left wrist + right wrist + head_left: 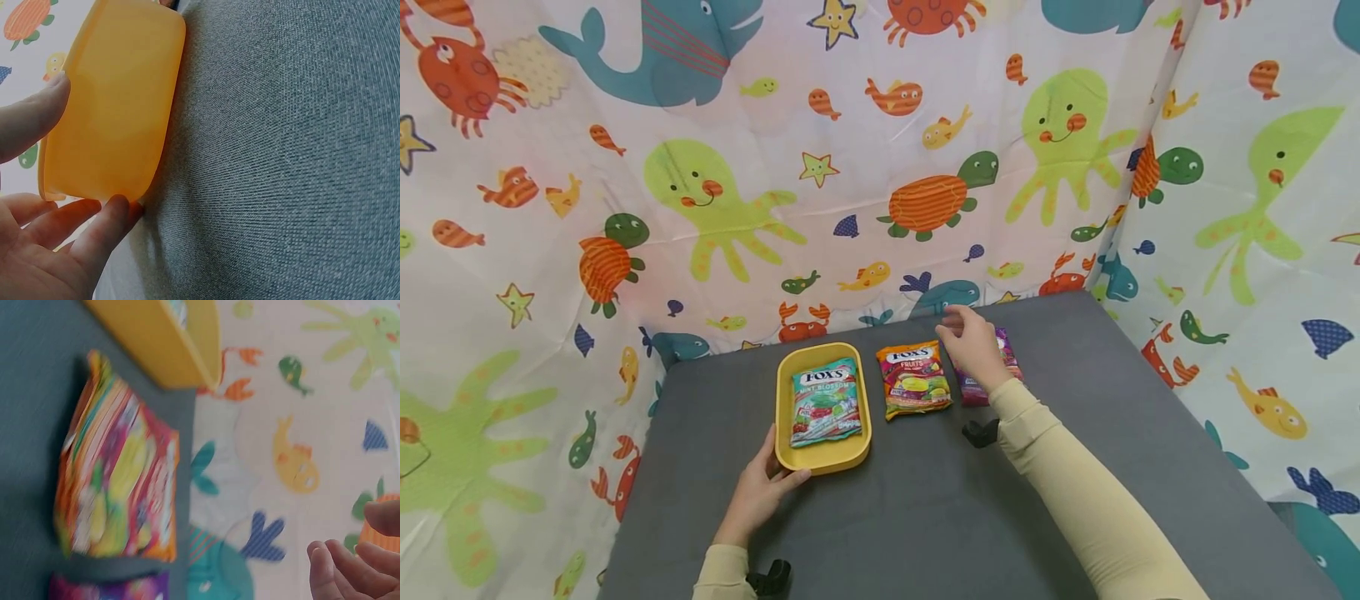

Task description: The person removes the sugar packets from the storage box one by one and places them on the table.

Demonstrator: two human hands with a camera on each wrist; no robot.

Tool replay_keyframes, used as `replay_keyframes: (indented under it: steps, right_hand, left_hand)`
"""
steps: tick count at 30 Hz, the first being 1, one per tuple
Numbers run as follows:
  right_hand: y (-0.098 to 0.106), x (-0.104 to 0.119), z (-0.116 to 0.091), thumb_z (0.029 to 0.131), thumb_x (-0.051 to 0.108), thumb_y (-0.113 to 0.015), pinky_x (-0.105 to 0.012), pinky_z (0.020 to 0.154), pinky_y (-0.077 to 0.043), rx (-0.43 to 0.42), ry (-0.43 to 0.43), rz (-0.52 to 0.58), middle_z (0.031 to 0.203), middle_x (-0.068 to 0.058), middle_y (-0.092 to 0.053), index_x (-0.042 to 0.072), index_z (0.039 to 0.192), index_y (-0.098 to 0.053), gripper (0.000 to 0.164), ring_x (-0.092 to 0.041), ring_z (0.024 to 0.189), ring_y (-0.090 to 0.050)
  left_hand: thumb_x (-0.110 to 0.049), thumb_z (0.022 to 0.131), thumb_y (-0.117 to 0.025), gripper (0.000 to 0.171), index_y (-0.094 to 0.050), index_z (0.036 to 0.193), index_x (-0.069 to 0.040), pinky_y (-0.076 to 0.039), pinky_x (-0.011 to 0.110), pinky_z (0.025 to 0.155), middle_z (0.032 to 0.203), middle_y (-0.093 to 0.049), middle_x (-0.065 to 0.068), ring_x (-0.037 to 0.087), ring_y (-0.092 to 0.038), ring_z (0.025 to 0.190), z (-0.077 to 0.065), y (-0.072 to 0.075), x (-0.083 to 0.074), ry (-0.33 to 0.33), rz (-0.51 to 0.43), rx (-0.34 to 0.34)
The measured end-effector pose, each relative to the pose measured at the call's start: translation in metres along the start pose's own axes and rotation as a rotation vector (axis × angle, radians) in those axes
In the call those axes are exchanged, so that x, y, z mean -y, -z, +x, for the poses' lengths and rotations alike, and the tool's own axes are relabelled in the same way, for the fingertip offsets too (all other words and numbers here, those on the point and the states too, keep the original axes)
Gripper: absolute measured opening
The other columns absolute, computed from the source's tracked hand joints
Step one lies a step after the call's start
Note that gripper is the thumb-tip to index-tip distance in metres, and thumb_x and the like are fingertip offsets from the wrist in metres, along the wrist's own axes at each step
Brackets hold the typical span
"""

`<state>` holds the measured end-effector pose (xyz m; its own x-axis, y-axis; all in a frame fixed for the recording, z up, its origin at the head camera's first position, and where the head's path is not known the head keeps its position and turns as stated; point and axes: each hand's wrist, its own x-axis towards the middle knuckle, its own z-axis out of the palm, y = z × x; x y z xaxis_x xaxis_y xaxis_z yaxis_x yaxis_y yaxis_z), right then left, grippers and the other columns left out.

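My left hand (760,493) holds the near left corner of a yellow plastic tray (835,462), thumb on one side and fingers round the corner in the left wrist view. Inside it lies a teal bag of Fox's Mint Blossom candy (825,406). To the right of the tray sits an orange bag of Fox's Fruits candy (916,385). A purple candy bag (976,395) lies beyond that, partly covered by my right hand (976,346) in the head view. This hand is raised over the bag, fingers loosely bent, nothing in them; the right wrist view shows it apart from the bags.
A dark grey cloth (910,517) covers the table. Behind it and at both sides hangs a white curtain (850,275) printed with sea animals, meeting the table's back edge close behind the bags. Black straps (981,433) sit at the wrists.
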<state>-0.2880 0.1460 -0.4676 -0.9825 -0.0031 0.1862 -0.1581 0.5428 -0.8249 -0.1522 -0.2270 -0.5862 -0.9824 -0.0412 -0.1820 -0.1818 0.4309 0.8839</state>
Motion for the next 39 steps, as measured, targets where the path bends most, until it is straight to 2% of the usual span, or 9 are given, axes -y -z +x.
replay_keyframes:
  steps: [7,13,22,31,39]
  right_hand:
    - [-0.021,0.038,-0.006,0.094,0.028,-0.060,-0.042,0.088,-0.056,0.054,0.072,0.061,0.120,-0.009,-0.065,0.011,0.134,-0.051,0.045,-0.025,0.106,-0.064]
    - [-0.045,0.055,-0.013,0.094,0.027,-0.060,-0.037,0.088,-0.056,0.089,0.094,0.083,0.118,-0.008,-0.066,0.009,0.132,-0.054,0.043,-0.021,0.106,-0.065]
    - [-0.075,0.065,-0.023,0.092,0.025,-0.062,-0.034,0.087,-0.057,0.143,0.095,0.098,0.118,-0.006,-0.067,0.009,0.130,-0.056,0.041,-0.018,0.104,-0.066]
    - [-0.101,0.071,-0.028,0.093,0.026,-0.062,-0.035,0.089,-0.056,0.263,0.089,0.073,0.123,-0.012,-0.063,0.005,0.132,-0.054,0.046,-0.021,0.108,-0.064]
    - [-0.120,0.066,-0.031,0.091,0.032,-0.063,-0.038,0.093,-0.054,0.388,-0.002,0.039,0.128,-0.012,-0.060,0.004,0.135,-0.051,0.053,-0.023,0.112,-0.061]
  left_hand:
    - [-0.034,0.079,-0.077,0.101,-0.006,0.151,-0.039,-0.044,0.040,0.103,0.154,-0.031,0.001,0.023,-0.043,0.135,0.000,0.000,0.000,-0.009,0.001,0.002]
    - [-0.035,0.079,-0.077,0.102,-0.007,0.152,-0.035,-0.045,0.041,0.102,0.155,-0.030,0.001,0.024,-0.042,0.135,0.000,0.001,0.001,-0.013,-0.002,-0.001]
    - [-0.036,0.079,-0.077,0.103,-0.006,0.154,-0.030,-0.045,0.041,0.102,0.155,-0.029,0.001,0.024,-0.042,0.135,0.000,-0.001,0.003,-0.021,0.003,-0.001]
    - [-0.036,0.078,-0.077,0.103,-0.006,0.152,-0.035,-0.046,0.042,0.101,0.155,-0.029,0.000,0.025,-0.043,0.135,0.002,-0.001,0.004,-0.021,0.008,-0.013]
    - [-0.034,0.079,-0.077,0.102,-0.006,0.151,-0.039,-0.046,0.044,0.101,0.155,-0.030,0.005,0.028,-0.043,0.134,0.002,-0.002,0.007,-0.036,0.021,-0.013]
